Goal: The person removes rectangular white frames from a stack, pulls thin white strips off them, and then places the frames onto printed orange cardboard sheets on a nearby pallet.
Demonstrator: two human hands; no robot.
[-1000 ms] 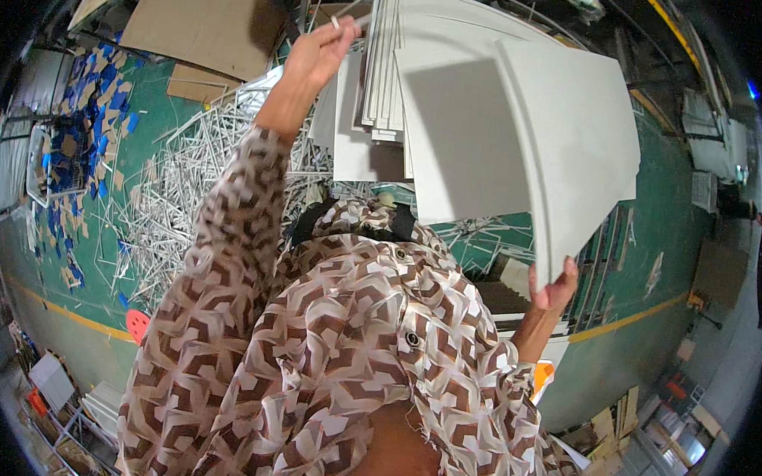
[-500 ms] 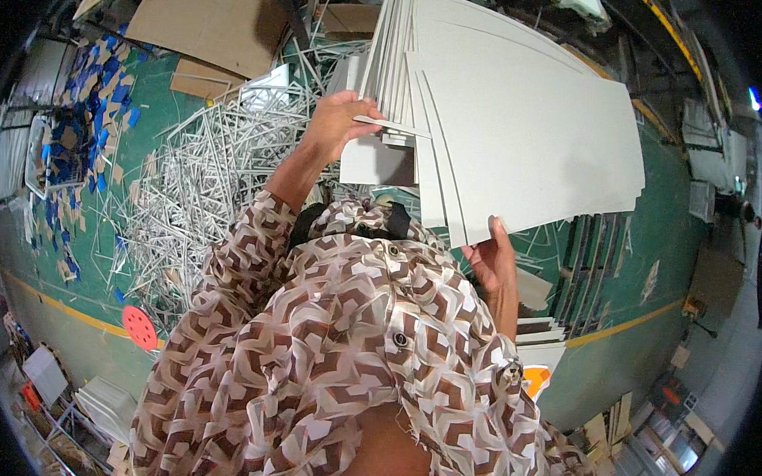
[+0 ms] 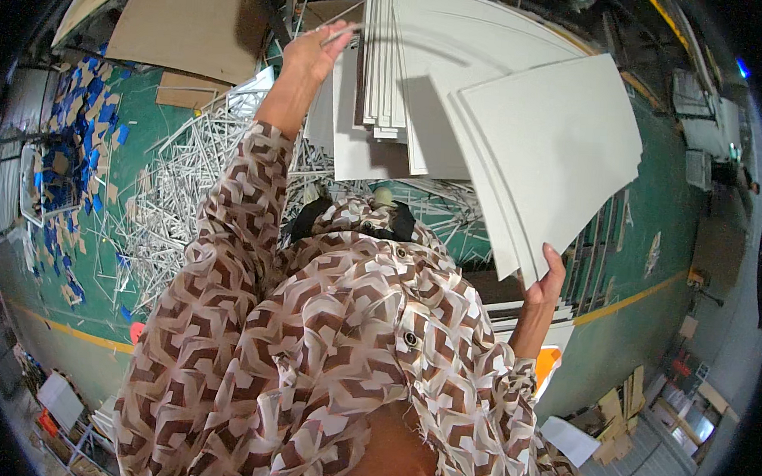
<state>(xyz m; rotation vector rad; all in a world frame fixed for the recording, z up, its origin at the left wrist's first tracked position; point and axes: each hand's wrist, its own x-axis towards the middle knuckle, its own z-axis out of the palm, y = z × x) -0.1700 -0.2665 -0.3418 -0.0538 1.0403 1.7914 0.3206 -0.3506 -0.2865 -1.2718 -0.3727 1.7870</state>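
Observation:
My left hand (image 3: 316,54) is raised at the far side, its fingers closed on a thin pale strip (image 3: 396,29) that trails right and is smeared by motion. Close to it stands a stack of white boards (image 3: 385,74), spread slightly like a fan. With my right hand (image 3: 546,278) I grip the near corner of a few large white boards (image 3: 558,144). They are lifted at an angle and fanned apart at their left edges, the far part overlapping the stack. My right thumb shows at the edge; the other fingers are partly hidden behind the boards.
A big heap of thin pale offcut strips (image 3: 189,202) covers the green floor on the left. Brown cardboard sheets (image 3: 190,25) lean at the far left. Blue and brown scraps (image 3: 81,119) are scattered farther left. More white boards (image 3: 506,312) lie beside my right forearm.
My left hand has moved up and away with the strip, clear of the boards' edge. My right hand has swung the held boards right and nearer, uncovering more of the stack.

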